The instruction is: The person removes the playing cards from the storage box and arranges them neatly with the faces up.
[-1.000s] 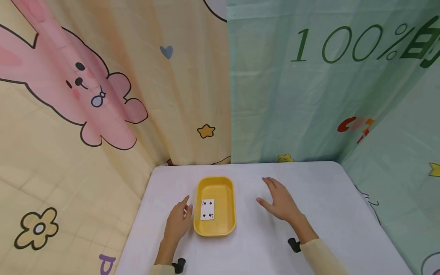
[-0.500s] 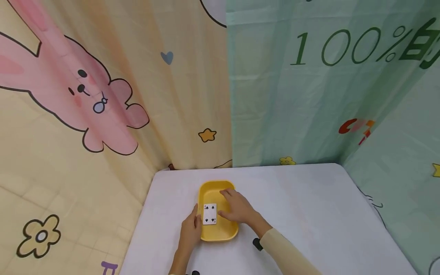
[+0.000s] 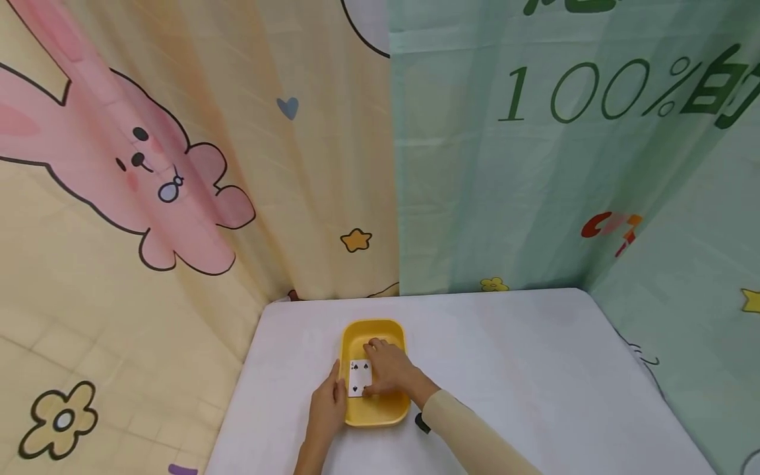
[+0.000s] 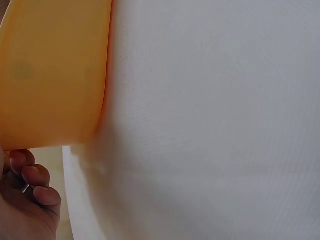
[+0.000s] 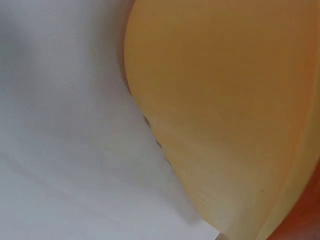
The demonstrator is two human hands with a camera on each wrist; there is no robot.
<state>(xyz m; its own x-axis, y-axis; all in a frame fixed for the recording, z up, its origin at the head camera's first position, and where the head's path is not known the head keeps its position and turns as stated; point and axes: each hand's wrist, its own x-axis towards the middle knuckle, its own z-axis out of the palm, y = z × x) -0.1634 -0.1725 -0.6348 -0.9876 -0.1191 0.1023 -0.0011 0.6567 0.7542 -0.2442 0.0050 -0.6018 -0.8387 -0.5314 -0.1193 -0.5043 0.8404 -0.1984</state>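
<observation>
A yellow tray (image 3: 375, 418) stands on the white table, and a four of spades playing card (image 3: 357, 380) lies face up in its left half. My left hand (image 3: 327, 404) holds the tray's left side, thumb at the rim; the left wrist view shows several curled fingers (image 4: 36, 175) by the tray's outer wall. Reaching over the right rim, my right hand (image 3: 388, 371) is inside the tray at the card's right edge. Its thumb overlaps the card's near right corner, and its fingertips are spread out past the far right corner. The right wrist view shows mostly the tray's outer wall (image 5: 215, 90).
The white-covered table (image 3: 505, 369) extends to the right of the tray. Printed curtains hang behind the table and at both sides, a yellow one (image 3: 320, 165) on the left and a green one (image 3: 463, 185) on the right.
My right hand has moved left from the bare table into the tray, down to the card's right edge. My left hand has come in against the tray's left side.
</observation>
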